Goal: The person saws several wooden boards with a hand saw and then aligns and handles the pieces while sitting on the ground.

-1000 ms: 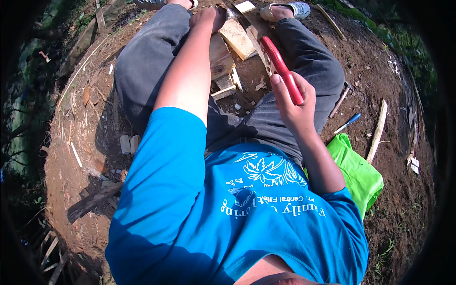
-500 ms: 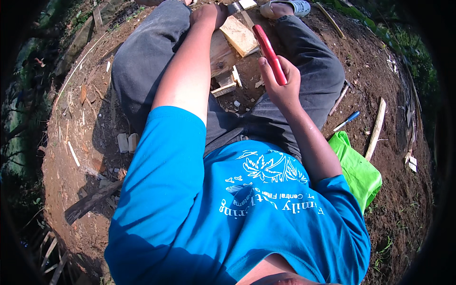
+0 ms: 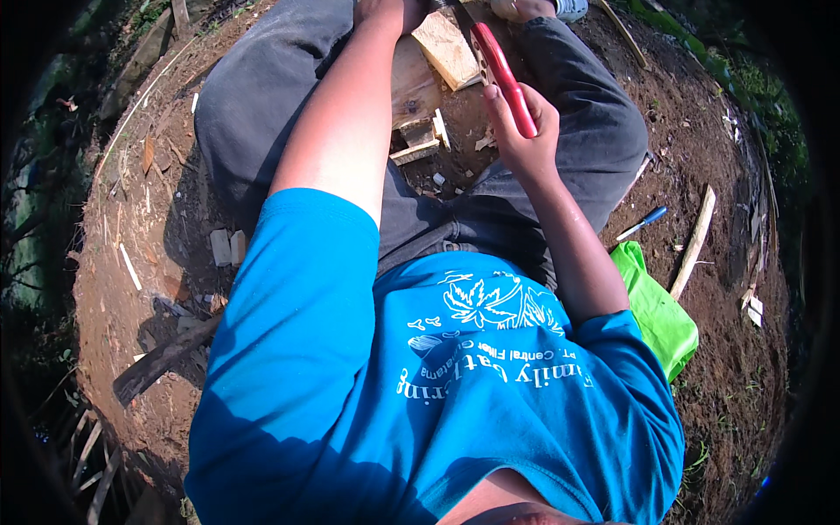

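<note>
While I look down through the head camera, I see the right hand (image 3: 530,129) right of centre in the upper part of the frame, wrapped around a red-handled tool (image 3: 505,80), its thumb up along the handle's left side. The handle slants up and to the left, and a grey strip (image 3: 462,21) runs on from its far end to the upper edge. The left hand (image 3: 395,12) is cut off by that edge, just left of the wooden block (image 3: 450,48); I cannot tell what its fingers are doing. The pale block lies at top centre, between the left hand and the handle, and a brownish board (image 3: 414,86) shows below and to its left. Nearer the middle I make out small wood pieces (image 3: 416,153) on the soil, between legs in dark trousers (image 3: 271,96). A blue shirt (image 3: 289,289) fills the lower centre. Out at the right I find a blue-handled tool (image 3: 654,215), a pale stick (image 3: 696,241) and a bright green cloth or bag (image 3: 658,317). Toward the left edge lies a dark piece of wood (image 3: 166,359).
</note>
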`<state>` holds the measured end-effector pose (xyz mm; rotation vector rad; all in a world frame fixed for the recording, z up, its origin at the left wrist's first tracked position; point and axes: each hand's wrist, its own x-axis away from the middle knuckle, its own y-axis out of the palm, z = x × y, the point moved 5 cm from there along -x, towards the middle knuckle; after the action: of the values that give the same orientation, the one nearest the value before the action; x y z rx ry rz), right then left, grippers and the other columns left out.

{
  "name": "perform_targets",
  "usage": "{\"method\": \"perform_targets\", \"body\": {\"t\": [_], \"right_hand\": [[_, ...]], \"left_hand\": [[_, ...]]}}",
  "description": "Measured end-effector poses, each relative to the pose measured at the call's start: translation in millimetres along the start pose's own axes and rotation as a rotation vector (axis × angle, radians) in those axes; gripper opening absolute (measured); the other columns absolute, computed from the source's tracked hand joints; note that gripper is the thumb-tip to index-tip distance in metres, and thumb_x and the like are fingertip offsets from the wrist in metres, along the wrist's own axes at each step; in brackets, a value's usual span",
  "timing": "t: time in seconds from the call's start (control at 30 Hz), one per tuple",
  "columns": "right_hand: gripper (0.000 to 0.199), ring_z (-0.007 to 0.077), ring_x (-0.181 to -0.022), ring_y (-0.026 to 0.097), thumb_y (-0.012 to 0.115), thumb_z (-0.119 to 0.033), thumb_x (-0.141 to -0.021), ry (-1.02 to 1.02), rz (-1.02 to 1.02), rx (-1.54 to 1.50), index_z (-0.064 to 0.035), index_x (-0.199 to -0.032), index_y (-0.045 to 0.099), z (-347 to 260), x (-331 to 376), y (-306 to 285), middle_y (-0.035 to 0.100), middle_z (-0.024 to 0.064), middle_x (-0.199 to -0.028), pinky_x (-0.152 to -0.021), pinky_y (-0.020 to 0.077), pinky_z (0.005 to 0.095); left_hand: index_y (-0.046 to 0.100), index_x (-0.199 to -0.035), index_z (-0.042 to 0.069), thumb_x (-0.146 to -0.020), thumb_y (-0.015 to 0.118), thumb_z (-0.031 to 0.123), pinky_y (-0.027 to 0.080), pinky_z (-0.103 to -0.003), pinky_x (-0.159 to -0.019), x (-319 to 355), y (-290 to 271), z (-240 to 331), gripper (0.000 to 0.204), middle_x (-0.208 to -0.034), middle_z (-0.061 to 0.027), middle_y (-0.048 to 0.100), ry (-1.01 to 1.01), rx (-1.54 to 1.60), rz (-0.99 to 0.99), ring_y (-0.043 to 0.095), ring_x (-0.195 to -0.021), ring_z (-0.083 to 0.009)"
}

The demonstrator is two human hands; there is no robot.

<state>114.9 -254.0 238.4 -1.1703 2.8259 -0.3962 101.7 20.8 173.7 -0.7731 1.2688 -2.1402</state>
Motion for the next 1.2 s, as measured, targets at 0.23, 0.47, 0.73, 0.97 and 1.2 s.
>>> {"method": "perform_targets", "body": {"t": [0.23, 0.47, 0.73, 0.97, 1.2], "right_hand": [[0.024, 0.0019, -0.061, 0.049, 0.072, -0.022, -0.097, 0.033, -0.023, 0.059, -0.0015, -0.086, 0.066, -7.2, 57.1, -26.9, 0.054, -0.0067, -0.065, -0.055, 0.0371, 0.0217], [0.027, 0.0021, -0.061, 0.047, 0.071, -0.023, -0.097, 0.031, 0.034, -0.002, -0.0004, -0.084, 0.066, -13.5, 17.5, -2.0, 0.053, -0.0069, -0.064, -0.054, 0.0362, 0.0222], [0.028, 0.0007, -0.062, 0.045, 0.073, -0.027, -0.097, -0.014, -0.005, -0.011, -0.0012, -0.086, 0.068, 3.3, -33.7, 10.5, 0.051, -0.0084, -0.064, -0.054, 0.0359, 0.0223], [0.021, 0.0012, -0.063, 0.048, 0.072, -0.021, -0.098, 0.129, 0.011, 0.065, -0.0003, -0.094, 0.069, -18.0, 59.9, -35.8, 0.055, -0.0069, -0.067, -0.056, 0.0364, 0.0214], [0.029, 0.0014, -0.060, 0.046, 0.071, -0.026, -0.098, 0.053, 0.015, 0.021, -0.0004, -0.084, 0.069, -28.5, -18.1, 2.4, 0.053, -0.0072, -0.064, -0.052, 0.0351, 0.0231]], "left_hand": [[0.076, -0.115, 0.005, -0.100, 0.044, 0.045, 0.052, -0.048, -0.101, -1.5, 1.7, -1.6, 0.054, -0.126, -0.0210, 0.070, -0.103, 0.102, 0.036, 0.065, -0.122, -0.0393], [0.078, -0.111, 0.007, -0.100, 0.046, 0.039, 0.055, -0.048, -0.096, 11.2, -3.1, 4.1, 0.046, -0.118, -0.0206, 0.073, 0.101, -0.038, 0.025, 0.070, -0.113, -0.0372], [0.079, -0.111, 0.011, -0.099, 0.049, 0.029, 0.057, -0.046, -0.093, -6.6, 10.6, 6.1, 0.037, -0.118, -0.0158, 0.074, 0.131, -0.150, -0.031, 0.072, -0.111, -0.0338], [0.075, -0.115, 0.003, -0.098, 0.046, 0.039, 0.053, -0.048, -0.097, -2.0, 7.2, -7.0, 0.049, -0.124, -0.0270, 0.069, -0.167, 0.243, 0.056, 0.068, -0.118, -0.0399], [0.076, -0.111, 0.005, -0.098, 0.050, 0.041, 0.054, -0.048, -0.096, 20.4, -1.0, -0.1, 0.046, -0.116, -0.0223, 0.073, -0.019, 0.125, 0.117, 0.069, -0.114, -0.0391]]}}
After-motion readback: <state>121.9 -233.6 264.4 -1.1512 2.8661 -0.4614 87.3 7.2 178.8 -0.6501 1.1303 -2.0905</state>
